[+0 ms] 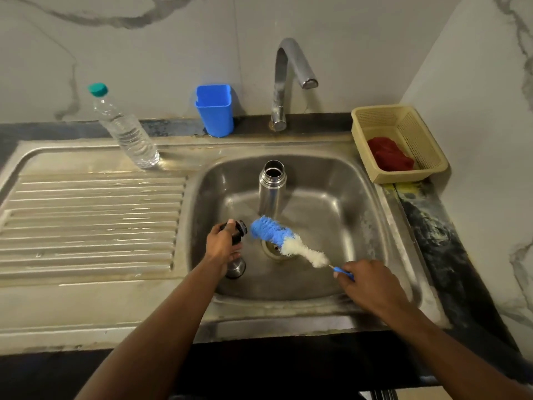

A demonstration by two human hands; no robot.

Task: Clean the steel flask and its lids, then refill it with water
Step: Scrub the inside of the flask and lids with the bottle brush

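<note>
The steel flask (270,188) stands upright and uncapped in the sink basin (331,197), behind the drain. My left hand (223,245) grips a black inner lid (240,228) over the basin's left side. A steel outer lid (236,267) lies on the basin floor just below that hand, partly hidden by it. My right hand (366,281) holds the blue handle of a bottle brush (284,239). Its blue and white bristle head points up-left, ending right beside the black lid above the drain (271,249).
A chrome tap (284,82) rises behind the basin, spout off to the right. A plastic water bottle (127,131) stands on the ribbed drainboard (92,215). A blue cup (215,109) sits by the wall. A cream basket (403,131) with a red cloth is at the right.
</note>
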